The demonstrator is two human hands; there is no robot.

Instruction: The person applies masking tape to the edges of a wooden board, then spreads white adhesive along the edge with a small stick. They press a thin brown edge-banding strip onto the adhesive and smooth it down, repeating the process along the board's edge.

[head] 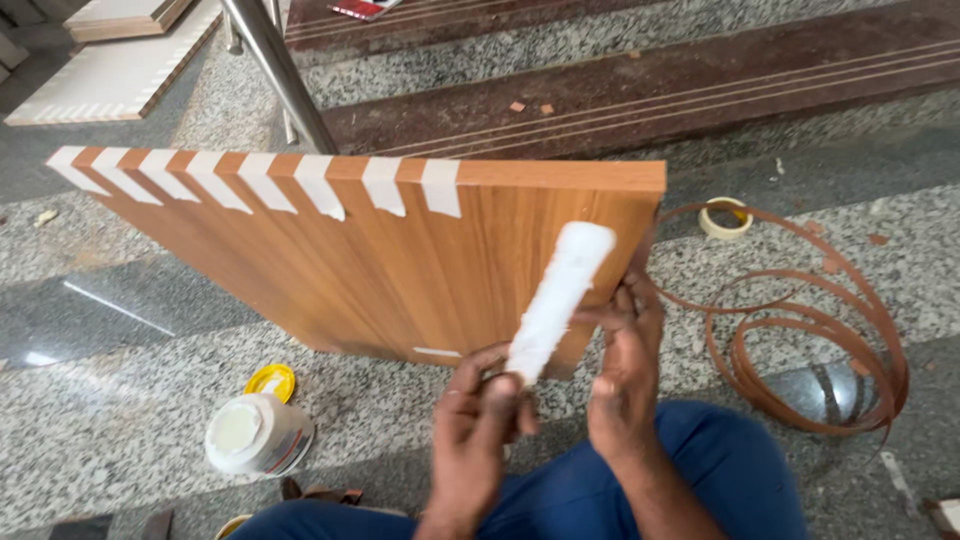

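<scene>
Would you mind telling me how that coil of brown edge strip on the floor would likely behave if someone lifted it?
The strip would probably be floppy: it is thin and lies in loose, uneven loops. It looks light for its spread. Lifted at one point, the loops would likely sag and spring open, since nothing visible binds them.

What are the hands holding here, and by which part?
Both hands hold a white strip: the left hand grips its lower end, and the right hand pinches it at mid-length, in front of the wooden board.

Glue tub [258,434] left of hands, banding coil [800,330] right.
</scene>
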